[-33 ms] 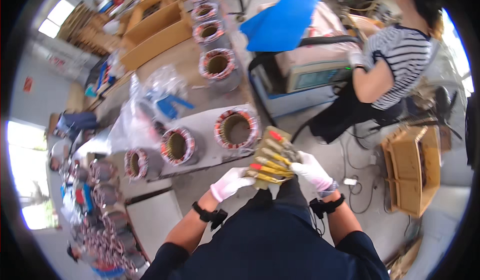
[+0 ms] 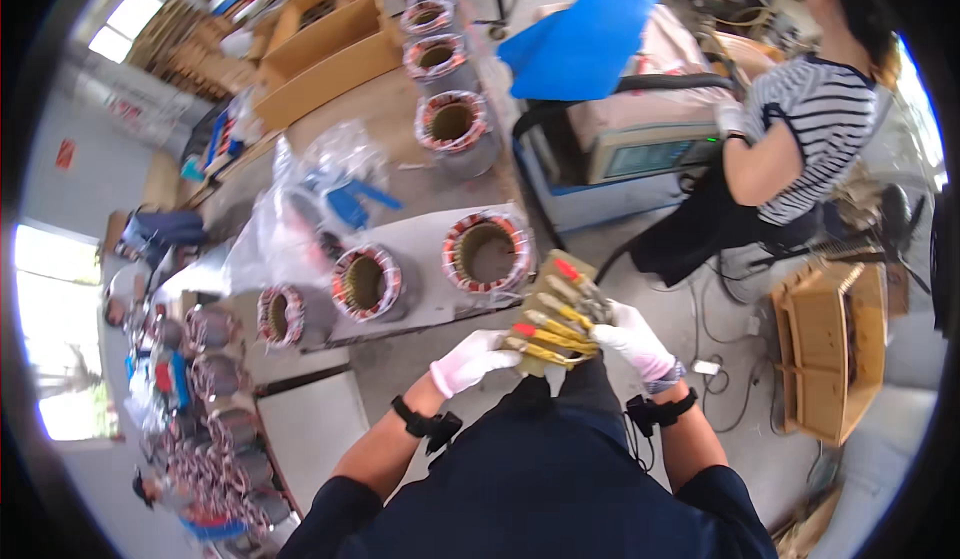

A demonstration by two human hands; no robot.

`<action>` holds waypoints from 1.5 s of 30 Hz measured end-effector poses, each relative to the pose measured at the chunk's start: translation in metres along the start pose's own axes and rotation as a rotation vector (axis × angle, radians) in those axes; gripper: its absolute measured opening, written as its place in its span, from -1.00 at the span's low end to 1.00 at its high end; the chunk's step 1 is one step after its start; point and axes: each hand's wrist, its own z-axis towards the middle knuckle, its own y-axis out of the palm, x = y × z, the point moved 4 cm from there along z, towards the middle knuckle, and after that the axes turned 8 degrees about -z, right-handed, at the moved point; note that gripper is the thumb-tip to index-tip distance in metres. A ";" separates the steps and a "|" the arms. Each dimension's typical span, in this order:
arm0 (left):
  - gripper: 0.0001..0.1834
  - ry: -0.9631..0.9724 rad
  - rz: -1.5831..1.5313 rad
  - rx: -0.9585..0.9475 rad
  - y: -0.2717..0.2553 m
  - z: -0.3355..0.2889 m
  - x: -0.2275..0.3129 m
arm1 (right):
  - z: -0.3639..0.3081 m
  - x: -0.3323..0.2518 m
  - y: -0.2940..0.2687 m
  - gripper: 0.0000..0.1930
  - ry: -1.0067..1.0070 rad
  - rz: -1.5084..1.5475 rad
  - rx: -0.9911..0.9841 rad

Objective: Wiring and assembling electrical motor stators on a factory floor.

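Observation:
My left hand [image 2: 473,361], in a white glove, grips the lower left edge of a flat yellow-green board [image 2: 541,285]. On the opposite edge my right hand [image 2: 636,343], gloved too, is closed around the board's side. Several yellow, red-tipped, clip-like pieces [image 2: 560,325] lie side by side across the board; their exact kind is too blurred to tell. The board is held in front of my body, just off the table's near right corner. Closest to it on the table stands a wound motor stator [image 2: 487,252], upright, its rim laced red and white.
More stators [image 2: 366,283] stand along the table [image 2: 430,234], beside clear plastic bags [image 2: 290,214] and a cardboard box [image 2: 322,67]. A co-worker in a striped shirt [image 2: 815,124] sits by a tester [image 2: 650,154] at right. Cables [image 2: 735,399] and a wooden crate [image 2: 830,349] are on the floor.
The whole scene has shifted slightly rightward in the picture as my head turned. Both hands keep their hold on the board.

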 end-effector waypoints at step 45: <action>-0.79 0.178 0.060 0.669 -0.034 -0.001 0.037 | 0.014 -0.017 -0.007 -0.34 -0.014 -0.280 -0.032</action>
